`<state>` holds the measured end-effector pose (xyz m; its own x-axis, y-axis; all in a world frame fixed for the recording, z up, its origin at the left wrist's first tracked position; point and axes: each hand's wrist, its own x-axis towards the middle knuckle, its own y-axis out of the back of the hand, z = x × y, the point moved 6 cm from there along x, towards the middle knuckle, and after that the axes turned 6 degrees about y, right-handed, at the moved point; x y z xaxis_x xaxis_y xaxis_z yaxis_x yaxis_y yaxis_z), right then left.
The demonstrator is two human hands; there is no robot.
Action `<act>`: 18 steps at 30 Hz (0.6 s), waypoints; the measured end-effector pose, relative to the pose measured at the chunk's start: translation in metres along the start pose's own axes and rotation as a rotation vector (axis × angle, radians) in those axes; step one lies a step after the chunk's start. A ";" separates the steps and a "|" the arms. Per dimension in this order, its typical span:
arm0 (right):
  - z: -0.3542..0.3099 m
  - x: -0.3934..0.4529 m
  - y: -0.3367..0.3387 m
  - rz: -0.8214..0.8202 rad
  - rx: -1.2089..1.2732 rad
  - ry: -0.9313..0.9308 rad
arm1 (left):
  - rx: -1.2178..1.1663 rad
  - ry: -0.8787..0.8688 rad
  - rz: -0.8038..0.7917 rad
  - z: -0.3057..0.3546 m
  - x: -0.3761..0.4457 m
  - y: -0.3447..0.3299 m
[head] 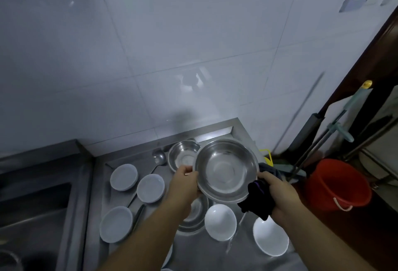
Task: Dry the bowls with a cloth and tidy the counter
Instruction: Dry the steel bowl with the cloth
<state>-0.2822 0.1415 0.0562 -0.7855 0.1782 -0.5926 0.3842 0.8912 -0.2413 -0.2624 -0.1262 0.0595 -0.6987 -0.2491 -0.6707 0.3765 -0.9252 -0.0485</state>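
I see a steel counter (219,255) by a white tiled wall (172,44). My left hand (183,182) grips the big steel bowl (226,170); my right hand (277,193) squeezes a dark cloth (256,201).

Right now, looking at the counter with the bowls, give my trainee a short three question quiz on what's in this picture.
1. True or false: the large steel bowl is resting flat on the counter.
2. Which hand grips the dark cloth? A) left hand B) right hand C) neither
3. Fill in: the bucket on the floor to the right is ____ in colour.

Key
1. False: both hands hold it up, tilted toward the camera.
2. B: the right hand grips the cloth against the bowl's rim, while the left hand holds the opposite rim.
3. Red.
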 end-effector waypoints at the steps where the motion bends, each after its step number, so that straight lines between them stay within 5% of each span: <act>1: -0.003 0.011 0.004 0.021 -0.024 -0.008 | -0.011 0.029 0.003 -0.003 0.009 -0.007; 10: -0.033 0.130 0.034 0.110 -0.346 -0.039 | -0.077 0.246 0.078 -0.036 0.091 -0.084; 18: -0.039 0.236 0.015 0.050 -0.758 0.070 | -0.075 0.246 0.215 -0.038 0.166 -0.109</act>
<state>-0.4811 0.2134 -0.0574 -0.8146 0.2291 -0.5328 0.0015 0.9195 0.3931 -0.3961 -0.0562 -0.0741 -0.4337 -0.3511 -0.8299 0.5496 -0.8329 0.0651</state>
